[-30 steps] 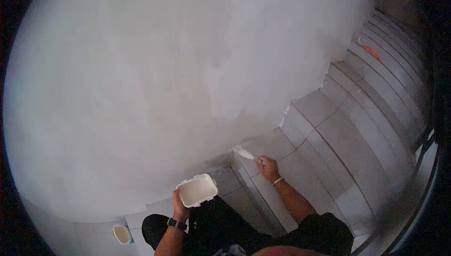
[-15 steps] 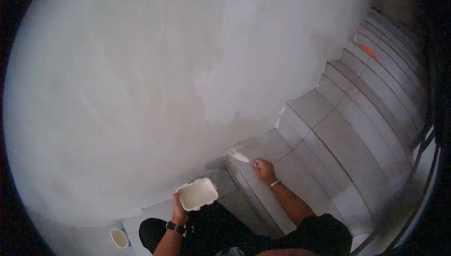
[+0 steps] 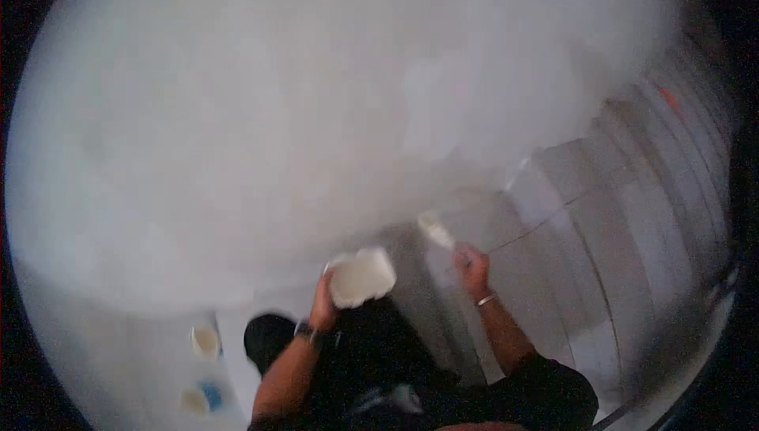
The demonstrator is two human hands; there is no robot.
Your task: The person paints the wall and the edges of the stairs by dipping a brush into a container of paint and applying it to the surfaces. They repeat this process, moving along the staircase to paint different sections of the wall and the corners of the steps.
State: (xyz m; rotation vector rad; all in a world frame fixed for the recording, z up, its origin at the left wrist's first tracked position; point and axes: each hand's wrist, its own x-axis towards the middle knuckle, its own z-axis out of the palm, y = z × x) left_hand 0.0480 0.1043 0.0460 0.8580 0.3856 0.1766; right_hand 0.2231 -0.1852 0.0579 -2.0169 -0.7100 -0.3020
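My left hand (image 3: 322,303) is closed on the rim of a white rectangular plastic tub (image 3: 362,277) with off-white paint inside. The tub is held over my dark-clothed knee. My right hand (image 3: 473,269) grips the handle of a paintbrush (image 3: 436,229), its whitish bristles pointing up and left, close to where the wall (image 3: 316,130) meets the stair tiles. Motion blur hides whether the bristles touch a surface. Patches of lighter and darker coating show on the wall.
Tiled stairs (image 3: 585,233) climb to the right, with an orange item (image 3: 669,99) on an upper step. On the floor at lower left are a pale cup-like container (image 3: 205,342) and a blurred blue and whitish one (image 3: 209,396). A dark railing (image 3: 715,293) runs along the right.
The view has turned, so the wall and stairs sit further right and a second container appears at lower left. The brush has come away from the step corner; both hands keep their holds.
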